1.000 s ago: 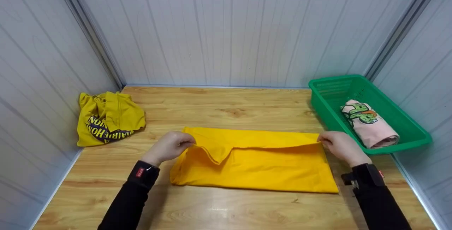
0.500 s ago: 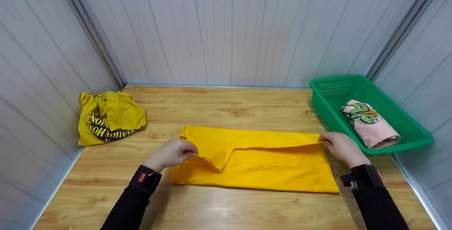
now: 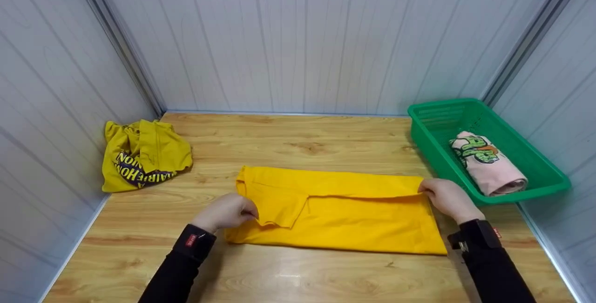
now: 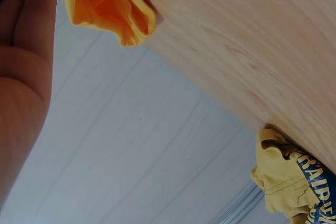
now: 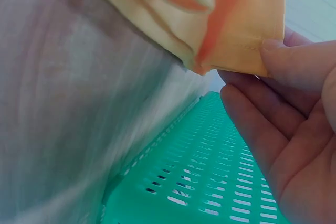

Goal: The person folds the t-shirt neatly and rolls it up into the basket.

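Observation:
A bright yellow T-shirt [image 3: 363,226] lies folded into a long strip across the wooden table. Its short sleeve [image 3: 278,206] lies toward me over the left end. My left hand [image 3: 225,211] pinches the sleeve's edge; the left wrist view shows only part of this hand [image 4: 23,66], beside yellow cloth [image 4: 113,3]. At the other end, my right hand [image 3: 447,199] pinches the corner of the folded-over layer, slightly raised above the layer beneath. The right wrist view shows the thumb [image 5: 299,61] pressed on the stitched hem [image 5: 247,45].
A green plastic basket [image 3: 423,140] stands at the right, just beyond my right hand, with a rolled pink garment [image 3: 491,165] inside. A crumpled darker-yellow garment with printed lettering [image 3: 144,154] lies at the far left. Pale panel walls [image 3: 298,42] enclose the wooden table [image 3: 298,140].
My left hand has moved toward me and slightly right, drawing the sleeve down flatter over the shirt. My right hand has come slightly toward me, still holding its corner.

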Demonstrator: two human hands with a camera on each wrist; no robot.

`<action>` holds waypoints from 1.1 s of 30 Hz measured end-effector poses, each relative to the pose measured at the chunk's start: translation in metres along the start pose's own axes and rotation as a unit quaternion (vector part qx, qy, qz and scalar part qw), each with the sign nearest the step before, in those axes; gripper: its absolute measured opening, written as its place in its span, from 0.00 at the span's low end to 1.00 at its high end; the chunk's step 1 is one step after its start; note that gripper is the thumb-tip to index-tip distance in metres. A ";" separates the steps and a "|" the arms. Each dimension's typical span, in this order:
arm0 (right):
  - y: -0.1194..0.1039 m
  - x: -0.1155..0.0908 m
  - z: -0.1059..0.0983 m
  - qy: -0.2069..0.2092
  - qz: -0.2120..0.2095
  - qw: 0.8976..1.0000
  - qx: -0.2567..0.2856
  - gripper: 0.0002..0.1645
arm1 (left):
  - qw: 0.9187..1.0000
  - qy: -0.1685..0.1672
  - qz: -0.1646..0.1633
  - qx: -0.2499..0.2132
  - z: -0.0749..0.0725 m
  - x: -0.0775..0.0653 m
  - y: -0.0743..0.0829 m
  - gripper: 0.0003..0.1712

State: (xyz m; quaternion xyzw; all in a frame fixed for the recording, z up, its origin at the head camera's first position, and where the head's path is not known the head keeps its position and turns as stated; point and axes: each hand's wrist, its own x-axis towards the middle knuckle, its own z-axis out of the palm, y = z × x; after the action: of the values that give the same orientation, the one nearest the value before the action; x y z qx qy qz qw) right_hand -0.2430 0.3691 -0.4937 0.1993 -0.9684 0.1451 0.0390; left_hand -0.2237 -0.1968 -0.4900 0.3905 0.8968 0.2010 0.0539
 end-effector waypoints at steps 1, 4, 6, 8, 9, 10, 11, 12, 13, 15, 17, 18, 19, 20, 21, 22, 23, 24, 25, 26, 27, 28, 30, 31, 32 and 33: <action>0.000 0.000 0.001 -0.003 0.003 1.000 -0.001 0.08 | 1.000 -0.003 -0.001 0.003 0.001 0.000 0.000 0.04; 0.000 -0.001 0.005 -0.008 0.007 1.000 0.000 0.08 | 1.000 -0.013 -0.010 0.003 0.002 0.002 0.001 0.02; 0.000 -0.002 0.007 -0.007 0.008 1.000 0.001 0.08 | 1.000 -0.015 -0.018 0.001 0.002 0.003 0.001 0.03; 0.000 -0.002 0.008 -0.008 0.008 1.000 0.000 0.08 | 0.999 -0.016 -0.028 0.001 0.002 0.005 0.003 0.04; 0.000 -0.003 0.009 -0.008 0.008 1.000 0.000 0.08 | 0.999 -0.017 -0.033 0.002 0.003 0.005 0.003 0.05; 0.000 -0.003 0.010 -0.011 0.008 1.000 0.000 0.08 | 0.999 -0.015 -0.035 0.005 0.003 0.006 0.004 0.05; 0.000 -0.003 0.010 -0.014 0.010 1.000 0.000 0.08 | 0.999 -0.013 -0.038 0.009 0.004 0.006 0.004 0.05; 0.000 -0.004 0.011 -0.017 0.009 1.000 0.000 0.08 | 0.999 -0.011 -0.039 0.014 0.005 0.006 0.005 0.05; 0.000 -0.004 0.011 -0.021 0.009 1.000 0.000 0.08 | 0.999 -0.009 -0.040 0.019 0.006 0.007 0.005 0.05; 0.000 -0.004 0.012 -0.026 0.009 1.000 0.000 0.08 | 0.999 -0.002 -0.039 0.028 0.007 0.007 0.005 0.04; 0.000 -0.005 0.012 -0.029 0.003 1.000 -0.002 0.07 | 0.999 0.006 -0.037 0.037 0.008 0.008 0.006 0.04; 0.000 -0.005 0.012 -0.028 -0.002 1.000 -0.003 0.06 | 0.998 0.011 -0.035 0.041 0.009 0.009 0.007 0.04; 0.000 -0.005 0.012 -0.028 -0.006 1.000 -0.006 0.04 | 0.998 0.016 -0.032 0.044 0.009 0.009 0.007 0.04; -0.001 -0.006 0.012 -0.029 -0.009 1.000 -0.008 0.03 | 0.998 0.022 -0.028 0.046 0.010 0.010 0.008 0.04; -0.002 -0.006 0.012 -0.029 -0.012 0.999 -0.010 0.03 | 0.998 0.029 -0.022 0.049 0.010 0.011 0.009 0.04; -0.003 -0.006 0.012 -0.029 -0.015 0.999 -0.013 0.03 | 0.998 0.035 -0.015 0.050 0.011 0.012 0.011 0.04; -0.004 -0.007 0.012 -0.029 -0.015 0.999 -0.015 0.05 | 0.998 0.043 -0.008 0.050 0.011 0.013 0.013 0.04; -0.005 -0.007 0.012 -0.031 -0.014 0.999 -0.017 0.06 | 0.997 0.051 -0.001 0.050 0.012 0.014 0.015 0.04; -0.007 -0.007 0.012 -0.033 -0.010 0.999 -0.019 0.07 | 0.997 0.058 0.009 0.051 0.013 0.015 0.018 0.05; -0.008 -0.007 0.012 -0.034 -0.008 0.999 -0.020 0.07 | 0.996 0.065 0.020 0.051 0.014 0.016 0.021 0.05; -0.009 -0.008 0.011 -0.035 -0.007 0.999 -0.021 0.07 | 0.996 0.072 0.031 0.053 0.015 0.018 0.024 0.04; -0.011 -0.008 0.011 -0.035 -0.005 0.999 -0.023 0.06 | 0.995 0.077 0.041 0.054 0.016 0.019 0.027 0.04; -0.014 -0.009 0.010 -0.035 0.000 0.999 -0.022 0.04 | 0.993 0.084 0.064 0.061 0.020 0.023 0.031 0.03; -0.016 -0.010 0.009 -0.034 0.003 0.999 -0.022 0.05 | 0.991 0.086 0.074 0.066 0.022 0.024 0.033 0.02; -0.019 -0.012 0.009 -0.032 0.005 0.999 -0.021 0.06 | 0.990 0.087 0.082 0.069 0.023 0.026 0.035 0.02; -0.021 -0.013 0.008 -0.030 0.007 0.999 -0.020 0.08 | 0.990 0.088 0.088 0.071 0.025 0.027 0.037 0.04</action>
State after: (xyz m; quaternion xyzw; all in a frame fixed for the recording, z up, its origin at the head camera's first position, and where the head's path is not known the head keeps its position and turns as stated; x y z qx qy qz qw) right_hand -0.2225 0.3529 -0.4979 0.1958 -0.9732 0.1196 0.0128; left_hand -0.2110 -0.1465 -0.4966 0.4513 0.8723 0.1741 -0.0706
